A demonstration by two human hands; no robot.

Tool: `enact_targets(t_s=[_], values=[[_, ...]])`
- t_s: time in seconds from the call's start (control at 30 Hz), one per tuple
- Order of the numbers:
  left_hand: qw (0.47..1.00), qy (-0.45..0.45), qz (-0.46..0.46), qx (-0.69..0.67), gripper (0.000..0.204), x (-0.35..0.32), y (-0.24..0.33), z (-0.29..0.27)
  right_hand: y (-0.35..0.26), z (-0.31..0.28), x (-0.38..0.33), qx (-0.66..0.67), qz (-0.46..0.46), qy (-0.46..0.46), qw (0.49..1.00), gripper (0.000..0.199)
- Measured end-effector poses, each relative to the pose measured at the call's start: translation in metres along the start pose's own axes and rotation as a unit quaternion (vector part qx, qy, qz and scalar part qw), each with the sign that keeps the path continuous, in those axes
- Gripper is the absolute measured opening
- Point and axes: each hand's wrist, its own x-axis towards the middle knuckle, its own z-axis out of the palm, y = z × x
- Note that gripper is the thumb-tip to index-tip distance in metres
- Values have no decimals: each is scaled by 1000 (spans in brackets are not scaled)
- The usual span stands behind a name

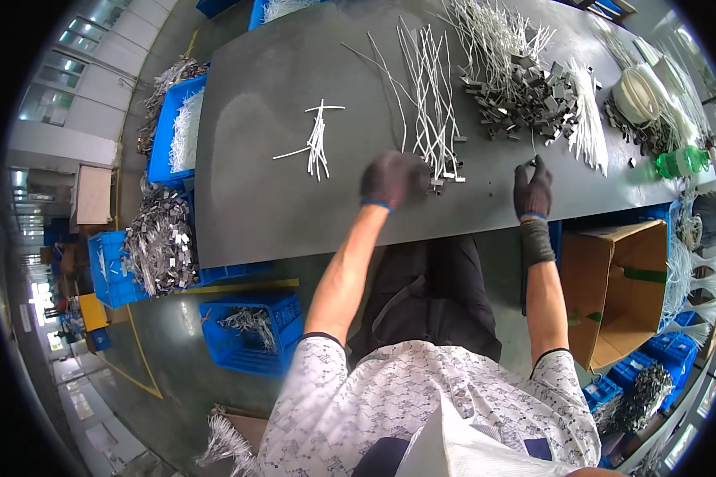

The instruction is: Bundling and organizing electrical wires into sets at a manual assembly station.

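Note:
My left hand [391,181], in a dark knitted glove, is smeared by motion over the table, so its fingers cannot be made out. Just right of it lies a loose bundle of white wires [429,103] with small dark metal clips [437,181] at their near ends. My right hand [533,192], gloved alike, is closed at the fingertips on a small dark metal clip [532,161], with a thin wire running away from it. Beyond that hand sits a large heap of dark metal clips [525,103] with white wires. Several short white tubes [317,147] lie on the left.
The dark table [262,207] ends close before me. A cardboard box [612,286] stands at its right edge. Blue crates [250,330] with wired parts are on the left. A green bottle [682,163], a white roll [635,94] and white tubes [587,127] are on the right.

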Motion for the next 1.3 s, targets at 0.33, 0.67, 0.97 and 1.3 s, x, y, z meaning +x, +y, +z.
enact_targets(t_s=[0.33, 0.67, 0.97, 1.3], values=[[919, 90, -269, 273, 37, 44, -120, -66, 28, 26, 21, -112, 63, -120, 984, 30], [858, 34, -378, -346, 20, 30, -164, -39, 142, -92, -212, 55, 26, -191, 980, 21], [664, -88, -313, -673, 5, -21, 3, 41, 158, -157, -321, -60, 76, -454, 886, 23], [772, 123, -118, -612, 14, -25, 110, 45, 119, -134, -255, -148, -91, -466, 867, 20]])
